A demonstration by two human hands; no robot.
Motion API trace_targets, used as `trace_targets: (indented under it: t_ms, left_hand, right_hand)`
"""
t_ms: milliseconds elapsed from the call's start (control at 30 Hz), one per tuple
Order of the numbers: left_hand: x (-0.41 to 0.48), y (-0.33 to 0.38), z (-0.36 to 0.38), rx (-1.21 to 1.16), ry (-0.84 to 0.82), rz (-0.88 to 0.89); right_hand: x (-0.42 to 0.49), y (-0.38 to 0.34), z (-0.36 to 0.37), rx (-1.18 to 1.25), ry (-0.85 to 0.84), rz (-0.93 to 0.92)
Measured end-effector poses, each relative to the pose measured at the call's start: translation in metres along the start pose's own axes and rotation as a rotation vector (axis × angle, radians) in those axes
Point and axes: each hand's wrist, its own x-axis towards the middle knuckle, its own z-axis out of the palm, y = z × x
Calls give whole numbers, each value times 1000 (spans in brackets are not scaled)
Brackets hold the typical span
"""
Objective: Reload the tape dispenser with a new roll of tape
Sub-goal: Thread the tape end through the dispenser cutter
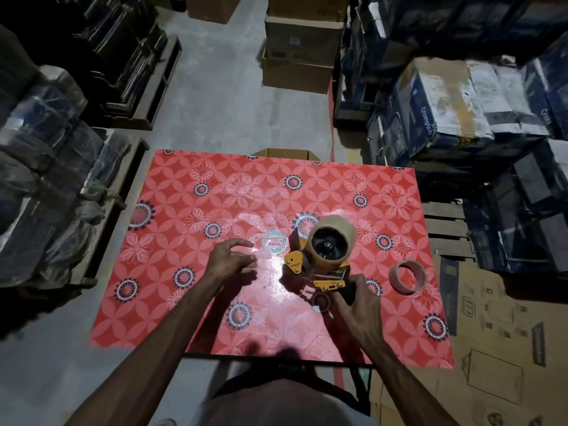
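An orange tape dispenser (pixel 310 265) stands on the red flowered table (pixel 215 198), right of centre. A full roll of brown tape (pixel 333 241) sits on its wheel. My right hand (pixel 358 305) grips the dispenser's black handle at the near end. My left hand (pixel 232 261) hovers just left of the dispenser with fingers apart, holding nothing. An empty cardboard tape core (pixel 407 276) lies on the table to the right of the dispenser.
A round label sticker (pixel 273 242) is on the table beside the dispenser. Stacked cartons (pixel 455 99) fill the right side, wrapped bundles (pixel 46 167) the left. Brown boxes (pixel 302 50) stand on the concrete floor beyond the table. Flattened cardboard (pixel 498 348) lies at lower right.
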Motion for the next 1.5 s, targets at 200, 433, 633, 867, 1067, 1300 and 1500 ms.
trace_targets:
  t_ms: [200, 433, 633, 867, 1067, 1300, 1500]
  left_hand:
    - [44, 18, 4, 62, 121, -19]
    - [96, 35, 7, 255, 191, 28]
    - [122, 23, 7, 529, 162, 188]
    - [121, -4, 15, 480, 240, 286]
    - [132, -13, 11, 454, 270, 292]
    - [122, -42, 3, 1176, -23, 791]
    - [120, -66, -4, 1410, -238, 740]
  right_hand:
    - [28, 7, 24, 20, -96, -185]
    - [66, 8, 50, -41, -204, -380]
    - [80, 2, 59, -39, -229, -324]
    - [82, 18, 71, -214, -271, -361]
    - [81, 23, 80, -248, -267, -342]
    - [80, 18, 80, -307, -285, -368]
    - [86, 4, 69, -472, -368, -391]
